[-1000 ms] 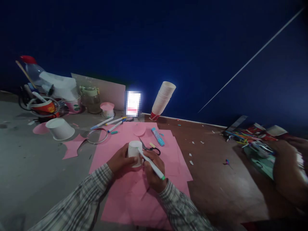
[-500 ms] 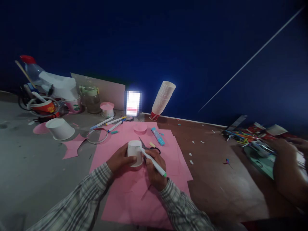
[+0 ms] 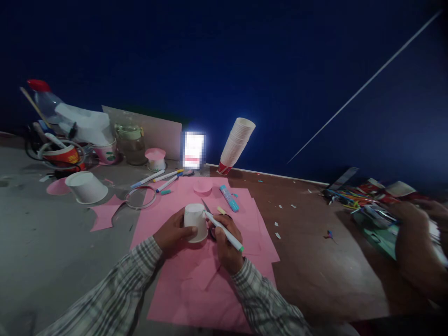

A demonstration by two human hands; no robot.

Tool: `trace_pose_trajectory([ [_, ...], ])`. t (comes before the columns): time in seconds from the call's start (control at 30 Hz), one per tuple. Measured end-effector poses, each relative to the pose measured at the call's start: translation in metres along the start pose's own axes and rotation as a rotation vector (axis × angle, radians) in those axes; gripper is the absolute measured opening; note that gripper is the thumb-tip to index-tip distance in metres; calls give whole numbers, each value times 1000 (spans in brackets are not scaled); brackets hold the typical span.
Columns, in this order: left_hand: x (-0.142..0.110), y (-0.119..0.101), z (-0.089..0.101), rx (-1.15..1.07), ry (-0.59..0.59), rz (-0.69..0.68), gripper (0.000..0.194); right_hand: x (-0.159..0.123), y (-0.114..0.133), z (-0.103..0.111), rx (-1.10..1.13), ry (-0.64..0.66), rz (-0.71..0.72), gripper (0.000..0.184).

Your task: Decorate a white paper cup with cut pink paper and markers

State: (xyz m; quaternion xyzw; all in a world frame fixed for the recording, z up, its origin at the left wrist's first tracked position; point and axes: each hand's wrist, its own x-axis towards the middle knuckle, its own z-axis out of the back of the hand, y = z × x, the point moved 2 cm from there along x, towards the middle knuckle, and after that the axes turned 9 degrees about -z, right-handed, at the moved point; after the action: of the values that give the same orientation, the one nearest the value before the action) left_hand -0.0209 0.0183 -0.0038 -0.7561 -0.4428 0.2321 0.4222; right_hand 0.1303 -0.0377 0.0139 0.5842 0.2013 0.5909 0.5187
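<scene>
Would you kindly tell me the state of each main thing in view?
White cup: upside down, left hand holding it.
Green-ended marker: held in right hand.
Second cup: upside down.
Cup stack: nested.
Jar: upright, lid on.
Blue tube: lying flat.
Scissors: partly hidden, opening unclear.
Pink sheets: overlapping.

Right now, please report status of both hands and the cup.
Left hand: gripping inverted white cup. Right hand: holding marker, tip near cup. Scissors: beside cup, partly hidden.
</scene>
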Motion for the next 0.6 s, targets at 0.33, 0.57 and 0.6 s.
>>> trace_pose_trajectory([
  [0.33, 1, -1, 2, -30, -25, 0, 54, -3, 1, 2, 21, 40, -5, 22],
  [0.57, 0, -5, -2, -34, 9, 9, 49, -6, 7, 1, -67, 47, 100, 24],
  [0.6, 0, -5, -2, -40, 8, 12, 48, -7, 7, -1, -86, 61, 123, 24],
])
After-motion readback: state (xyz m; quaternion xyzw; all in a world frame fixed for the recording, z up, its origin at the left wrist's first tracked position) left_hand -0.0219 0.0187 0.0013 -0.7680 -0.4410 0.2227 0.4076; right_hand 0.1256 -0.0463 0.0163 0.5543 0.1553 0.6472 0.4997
